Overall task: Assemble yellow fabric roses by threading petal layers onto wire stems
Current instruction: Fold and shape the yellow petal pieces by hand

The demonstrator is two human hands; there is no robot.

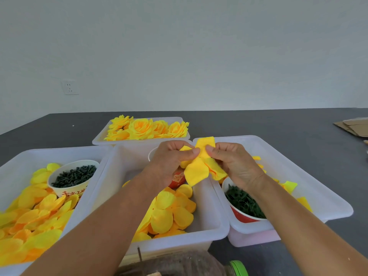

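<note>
Above the middle bin (217,222), a yellow petal layer (201,166) is held up between both hands. It is pinched near its centre by the thumb and curled fingers of the left hand (171,162) and, from the other side, by those of the right hand (235,162); the thumb tips nearly meet. One petal stands up behind the thumbs, and others hang toward the bin. No wire stem can be made out in the grip. Loose petals (171,214) are heaped in the middle bin below. More petals and a cup of dark green parts (74,176) are kept in the left bin (18,162). A red cup (245,206) of green parts sits in the right bin (318,196). Finished roses (147,127) fill the far bin (99,140).
</note>
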